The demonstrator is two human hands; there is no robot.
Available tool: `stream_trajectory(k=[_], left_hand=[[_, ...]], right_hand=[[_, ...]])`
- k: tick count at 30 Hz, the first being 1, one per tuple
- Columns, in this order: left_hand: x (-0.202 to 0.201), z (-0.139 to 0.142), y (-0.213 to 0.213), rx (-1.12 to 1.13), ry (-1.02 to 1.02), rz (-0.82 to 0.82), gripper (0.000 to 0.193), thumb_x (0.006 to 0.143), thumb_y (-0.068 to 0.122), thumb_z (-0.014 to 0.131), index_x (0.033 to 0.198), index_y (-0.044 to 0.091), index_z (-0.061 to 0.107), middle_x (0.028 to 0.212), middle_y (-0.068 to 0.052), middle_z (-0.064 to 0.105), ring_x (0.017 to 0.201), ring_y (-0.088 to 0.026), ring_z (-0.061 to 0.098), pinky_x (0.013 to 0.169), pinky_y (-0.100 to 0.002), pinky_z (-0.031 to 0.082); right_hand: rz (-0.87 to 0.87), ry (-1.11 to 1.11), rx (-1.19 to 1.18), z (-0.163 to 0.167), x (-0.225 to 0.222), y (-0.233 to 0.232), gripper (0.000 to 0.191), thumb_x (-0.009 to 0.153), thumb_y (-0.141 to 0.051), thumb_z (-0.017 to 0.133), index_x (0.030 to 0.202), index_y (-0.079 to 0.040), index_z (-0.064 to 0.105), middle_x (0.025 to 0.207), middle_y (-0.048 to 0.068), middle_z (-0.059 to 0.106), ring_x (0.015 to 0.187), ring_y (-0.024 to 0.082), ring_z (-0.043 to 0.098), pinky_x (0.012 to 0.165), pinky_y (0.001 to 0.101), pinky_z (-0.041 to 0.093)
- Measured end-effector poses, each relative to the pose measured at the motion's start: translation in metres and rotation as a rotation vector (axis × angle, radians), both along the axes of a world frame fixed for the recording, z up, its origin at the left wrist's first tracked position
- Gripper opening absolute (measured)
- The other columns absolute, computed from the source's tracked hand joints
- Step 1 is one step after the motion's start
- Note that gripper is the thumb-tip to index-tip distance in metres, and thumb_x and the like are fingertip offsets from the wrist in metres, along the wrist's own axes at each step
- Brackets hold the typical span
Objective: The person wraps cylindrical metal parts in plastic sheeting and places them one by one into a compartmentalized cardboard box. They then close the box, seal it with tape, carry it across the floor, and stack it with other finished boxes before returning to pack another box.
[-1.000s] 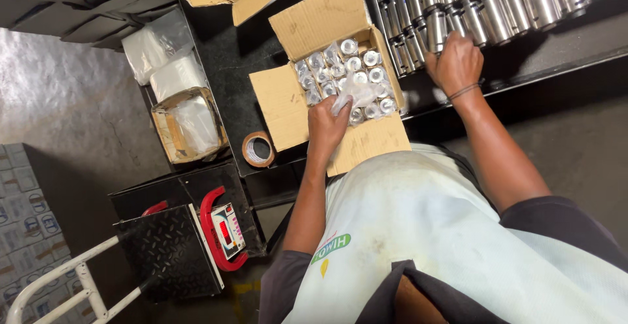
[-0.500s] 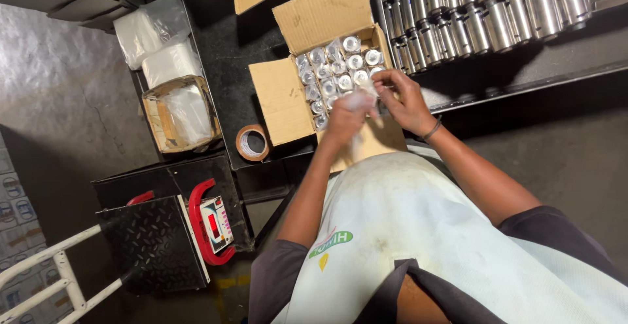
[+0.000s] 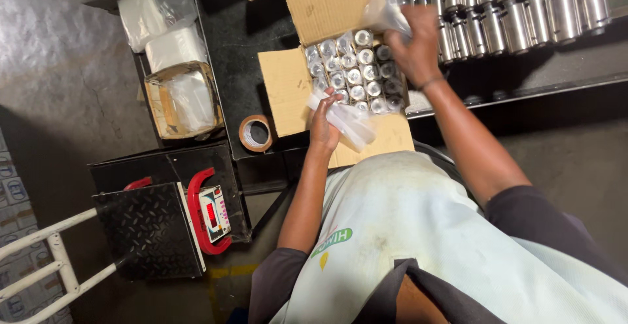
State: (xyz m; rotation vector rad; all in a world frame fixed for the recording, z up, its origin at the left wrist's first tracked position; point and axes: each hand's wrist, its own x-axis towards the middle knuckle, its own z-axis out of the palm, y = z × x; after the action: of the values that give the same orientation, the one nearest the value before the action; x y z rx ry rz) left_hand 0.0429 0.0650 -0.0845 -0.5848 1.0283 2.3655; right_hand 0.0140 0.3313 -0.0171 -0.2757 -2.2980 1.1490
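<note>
gripping clear plastic bags, both hands, left and right, over the carton

An open cardboard box sits on the dark tabletop, packed with upright metal cylinders in rows. The left hand holds a clear plastic bag over the box's near flap. The right hand is raised above the box's far corner, gripping another clear plastic bag. Beyond it, more metal cylinders line a shelf. A roll of brown tape lies beside the box, near a red-framed weighing scale.
</note>
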Motion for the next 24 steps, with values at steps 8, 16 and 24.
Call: stream_trajectory(k=[8, 16, 24], left_hand=[[0.017, -0.004, 0.021, -0.039, 0.095, -0.125, 0.035, 0.101, 0.003, 0.063, 0.133, -0.01, 0.058, 0.124, -0.019, 0.071, 0.112, -0.026, 0.068, 0.1, -0.04, 0.053], [-0.001, 0.009, 0.019, -0.008, 0.188, -0.283, 0.028, 0.104, 0.014, 0.053, 0.128, 0.003, 0.061, 0.11, -0.011, 0.07, 0.095, -0.02, 0.069, 0.085, -0.035, 0.058], [-0.034, 0.025, 0.045, -0.296, 0.385, -0.344, 0.024, 0.105, 0.025, 0.058, 0.107, 0.001, 0.063, 0.081, -0.005, 0.068, 0.063, -0.012, 0.06, 0.061, -0.025, 0.052]], right_hand=[[0.294, -0.213, -0.242, -0.01, 0.065, -0.034, 0.02, 0.101, -0.018, 0.07, 0.106, 0.001, 0.071, 0.095, 0.008, 0.074, 0.084, 0.01, 0.067, 0.073, 0.0298, 0.055], [0.205, -0.452, -0.514, 0.0, 0.077, -0.02, 0.022, 0.107, -0.019, 0.067, 0.101, 0.001, 0.071, 0.08, 0.002, 0.064, 0.071, 0.007, 0.051, 0.062, 0.0277, 0.044], [0.506, -0.569, -0.539, 0.008, 0.089, 0.005, 0.021, 0.103, -0.018, 0.065, 0.1, 0.001, 0.072, 0.08, -0.002, 0.064, 0.071, 0.004, 0.051, 0.062, 0.0252, 0.044]])
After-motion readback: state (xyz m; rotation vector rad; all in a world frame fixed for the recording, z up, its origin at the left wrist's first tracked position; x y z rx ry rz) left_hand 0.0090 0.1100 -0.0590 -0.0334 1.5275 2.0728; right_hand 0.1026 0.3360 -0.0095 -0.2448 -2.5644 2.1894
